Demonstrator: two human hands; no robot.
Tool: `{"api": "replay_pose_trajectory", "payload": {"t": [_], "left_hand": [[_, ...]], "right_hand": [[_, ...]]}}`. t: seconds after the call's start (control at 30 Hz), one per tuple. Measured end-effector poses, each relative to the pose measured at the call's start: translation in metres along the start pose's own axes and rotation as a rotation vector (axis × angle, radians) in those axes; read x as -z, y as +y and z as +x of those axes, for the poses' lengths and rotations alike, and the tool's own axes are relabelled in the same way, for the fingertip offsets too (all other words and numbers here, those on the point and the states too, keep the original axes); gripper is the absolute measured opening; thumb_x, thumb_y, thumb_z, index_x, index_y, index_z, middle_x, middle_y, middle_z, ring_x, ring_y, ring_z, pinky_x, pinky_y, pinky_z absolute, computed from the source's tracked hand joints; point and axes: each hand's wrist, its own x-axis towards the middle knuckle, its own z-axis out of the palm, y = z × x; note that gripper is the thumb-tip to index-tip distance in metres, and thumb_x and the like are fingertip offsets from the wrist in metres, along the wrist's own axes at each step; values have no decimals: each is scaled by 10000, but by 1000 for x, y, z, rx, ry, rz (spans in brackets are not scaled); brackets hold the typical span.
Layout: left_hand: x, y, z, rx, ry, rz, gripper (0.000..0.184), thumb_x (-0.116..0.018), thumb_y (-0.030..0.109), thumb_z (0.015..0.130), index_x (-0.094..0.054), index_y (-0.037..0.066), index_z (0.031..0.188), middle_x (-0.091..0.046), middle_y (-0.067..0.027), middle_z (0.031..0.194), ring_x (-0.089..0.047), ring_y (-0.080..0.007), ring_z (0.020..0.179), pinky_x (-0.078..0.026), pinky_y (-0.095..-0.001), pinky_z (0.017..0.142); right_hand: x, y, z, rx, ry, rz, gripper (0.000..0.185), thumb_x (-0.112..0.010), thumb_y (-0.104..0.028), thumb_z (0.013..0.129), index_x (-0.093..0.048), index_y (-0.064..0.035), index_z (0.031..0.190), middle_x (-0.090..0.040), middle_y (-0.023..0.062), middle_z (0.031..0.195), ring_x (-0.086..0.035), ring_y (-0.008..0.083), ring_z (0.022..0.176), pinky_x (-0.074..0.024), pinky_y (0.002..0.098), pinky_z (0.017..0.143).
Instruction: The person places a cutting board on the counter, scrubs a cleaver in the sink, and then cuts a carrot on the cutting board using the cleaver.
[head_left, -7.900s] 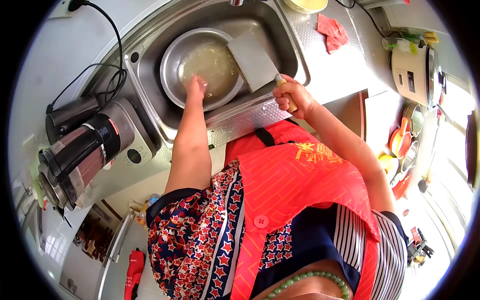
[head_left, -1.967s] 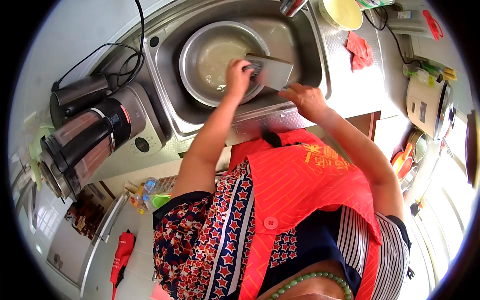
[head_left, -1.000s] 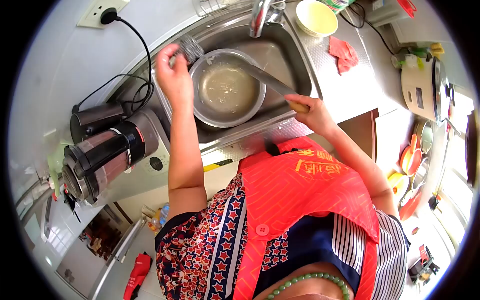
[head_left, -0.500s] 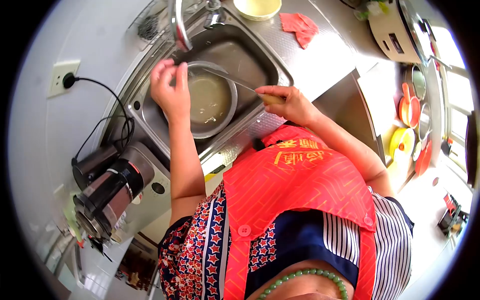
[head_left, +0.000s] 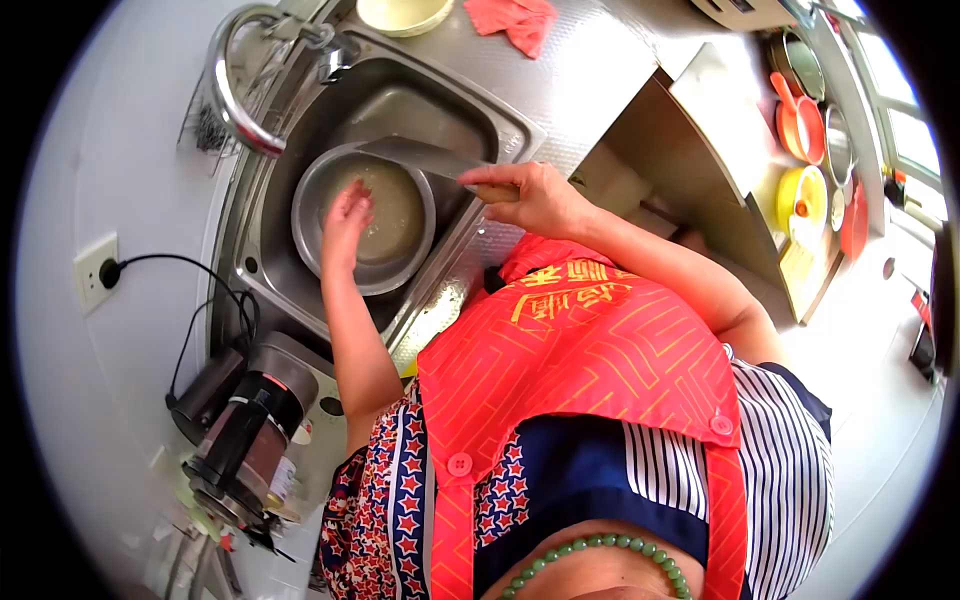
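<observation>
My right hand (head_left: 520, 192) is closed around the wooden handle (head_left: 492, 192) of a kitchen knife. Its broad metal blade (head_left: 425, 156) reaches left across the far rim of a round metal basin (head_left: 308, 245). Cloudy water (head_left: 395, 235) with small pale bits fills part of that basin, which stands in the sink (head_left: 440, 105). Over the water, at the basin's left side, is my left hand (head_left: 347, 222). Its fingers are loosely bent and a little blurred, with nothing visible in them. Whether the fingertips touch the water is hard to see.
A curved faucet (head_left: 235, 95) rises at the sink's left. Beyond the sink are a pale yellow bowl (head_left: 405, 14) and a red cloth (head_left: 512, 22). A black blender-like appliance (head_left: 245, 425) and its cord are at lower left. Pans (head_left: 800, 130) stand at right, past an open cabinet (head_left: 640, 150).
My left hand has moved from beside the blade down over the basin's water. The knife has turned so its broad face shows. The camera view has shifted.
</observation>
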Motion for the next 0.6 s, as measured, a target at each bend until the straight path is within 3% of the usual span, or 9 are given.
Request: {"api": "replay_pose_trajectory", "payload": {"t": [0.03, 0.07, 0.2, 0.3, 0.33, 0.47, 0.5, 0.57, 0.6], "left_hand": [[-4, -12, 12, -9, 27, 363, 505, -612, 147, 889, -496, 102, 1378, -532, -150, 1364, -549, -269, 1216, -434, -351, 1001], [-11, 2, 7, -102, 112, 1023, 498, -602, 113, 868, -505, 90, 1356, -584, -166, 1289, -579, -302, 1168, -456, -373, 976], [-41, 50, 8, -204, 311, 586, 572, -526, 10, 851, -425, 126, 1402, -654, -146, 1153, -633, -339, 1033, -488, -424, 881], [-73, 97, 1, -309, 279, 502, 630, -494, 3, 849, -339, 137, 1445, -695, -122, 1043, -666, -325, 927, -505, -421, 820], [-85, 113, 0, -392, 272, 500, 646, -476, 13, 851, -297, 129, 1461, -719, -95, 900, -685, -298, 829, -517, -406, 787], [-136, 153, 1, -475, 73, 367, 649, -476, 36, 854, -285, 120, 1469, -716, -73, 786, -692, -240, 749, -521, -367, 737], [-156, 161, 0, -488, 35, 375, 622, -535, 80, 863, -329, 106, 1450, -702, -78, 760, -680, -251, 720, -519, -364, 729], [-198, 182, -8, -496, -76, 553, 597, -618, 148, 859, -398, 92, 1412, -679, -91, 727, -663, -271, 687, -520, -381, 721], [-216, 188, -10, -487, -163, 592, 555, -685, 216, 838, -489, 78, 1339, -671, -115, 810, -652, -301, 762, -511, -405, 752]], "right_hand": [[6, -2, -4, -51, -17, 81, 429, -678, -46, 839, -643, -164, 1250, -629, -41, 847, -552, 61, 744, -498, 247, 733], [12, -5, -8, -100, -32, 161, 433, -681, -40, 834, -644, -159, 1249, -638, -32, 860, -559, 64, 762, -500, 255, 750], [38, 6, -42, -122, 5, 286, 445, -680, -17, 825, -638, -136, 1252, -632, -13, 892, -553, 58, 813, -490, 247, 791], [63, 9, -82, -146, 97, 343, 452, -660, 4, 826, -628, -114, 1261, -604, -29, 888, -534, 53, 801, -472, 227, 776], [73, 10, -98, -160, 131, 373, 456, -655, 8, 826, -625, -111, 1264, -603, -31, 894, -530, 52, 797, -469, 225, 769], [98, 34, -157, -245, 277, 572, 483, -647, 24, 813, -608, -87, 1281, -596, -25, 905, -523, 53, 822, -462, 228, 773], [105, 44, -176, -267, 328, 623, 491, -653, 22, 808, -603, -79, 1286, -595, -21, 898, -527, 56, 835, -465, 232, 782], [120, 65, -212, -261, 427, 589, 502, -664, -11, 811, -585, -81, 1302, -587, -27, 886, -504, 46, 718, -447, 209, 643], [127, 70, -229, -288, 464, 586, 502, -665, -21, 814, -581, -83, 1305, -586, -30, 885, -490, 41, 684, -430, 201, 601]]}}
